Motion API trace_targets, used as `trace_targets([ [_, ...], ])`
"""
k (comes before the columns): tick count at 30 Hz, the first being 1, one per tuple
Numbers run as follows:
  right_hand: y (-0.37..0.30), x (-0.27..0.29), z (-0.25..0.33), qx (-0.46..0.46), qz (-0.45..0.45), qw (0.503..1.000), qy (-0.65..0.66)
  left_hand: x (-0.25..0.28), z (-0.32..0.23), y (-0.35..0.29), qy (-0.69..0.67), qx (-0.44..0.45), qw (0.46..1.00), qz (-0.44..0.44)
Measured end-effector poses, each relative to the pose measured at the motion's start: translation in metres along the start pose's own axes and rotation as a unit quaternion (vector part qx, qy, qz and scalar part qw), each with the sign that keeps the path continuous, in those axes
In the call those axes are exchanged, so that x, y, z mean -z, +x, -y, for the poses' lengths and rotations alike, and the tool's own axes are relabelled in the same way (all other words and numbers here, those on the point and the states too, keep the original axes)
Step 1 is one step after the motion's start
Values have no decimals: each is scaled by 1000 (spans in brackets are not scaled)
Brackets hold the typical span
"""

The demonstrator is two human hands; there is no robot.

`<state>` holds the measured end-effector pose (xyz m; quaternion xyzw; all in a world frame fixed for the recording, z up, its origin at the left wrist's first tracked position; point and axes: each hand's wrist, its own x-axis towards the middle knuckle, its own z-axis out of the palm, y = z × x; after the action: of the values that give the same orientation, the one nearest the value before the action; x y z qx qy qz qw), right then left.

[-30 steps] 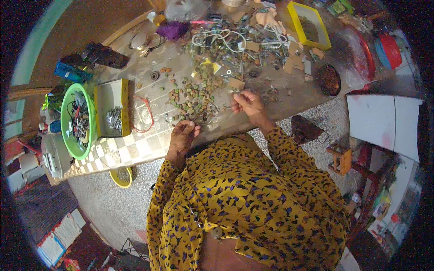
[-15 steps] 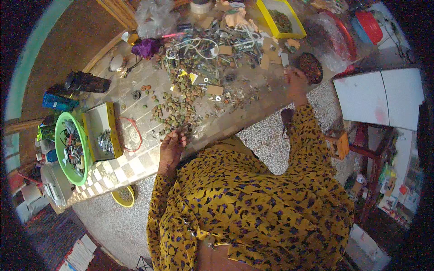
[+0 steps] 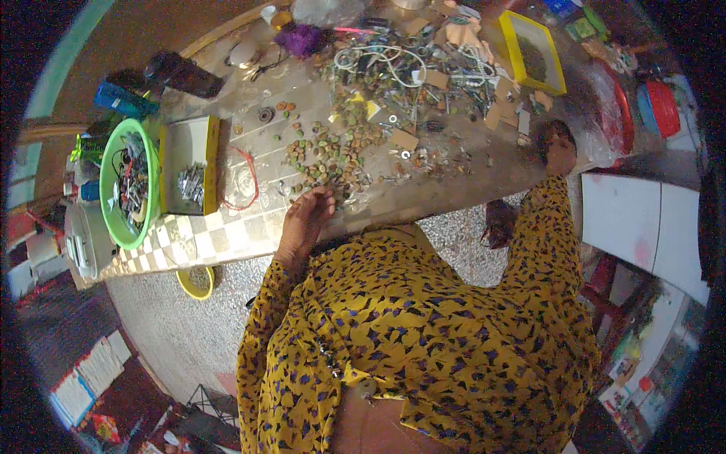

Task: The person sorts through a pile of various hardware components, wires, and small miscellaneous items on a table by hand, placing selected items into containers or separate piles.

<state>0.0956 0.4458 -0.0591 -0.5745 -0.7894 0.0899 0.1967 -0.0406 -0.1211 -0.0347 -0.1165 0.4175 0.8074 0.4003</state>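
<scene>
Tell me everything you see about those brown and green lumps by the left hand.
The brown and green lumps are small, roundish and dull, perhaps pebbles or dried seeds; I can't tell the material. They lie loose on the table, crowded and many touching one another, with a few strays at the left. The left hand is at their near end; whether it holds one is unclear.

The table (image 3: 236, 227) is brightly lit at near left; its edges are bowed, and dark corners are speckled with noise.
</scene>
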Motion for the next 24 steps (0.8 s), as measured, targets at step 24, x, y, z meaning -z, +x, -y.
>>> trace_targets([
  [24, -237, 46, 225, 241, 379, 793, 412, -13, -10, -3, -40, -22, 995, 92],
])
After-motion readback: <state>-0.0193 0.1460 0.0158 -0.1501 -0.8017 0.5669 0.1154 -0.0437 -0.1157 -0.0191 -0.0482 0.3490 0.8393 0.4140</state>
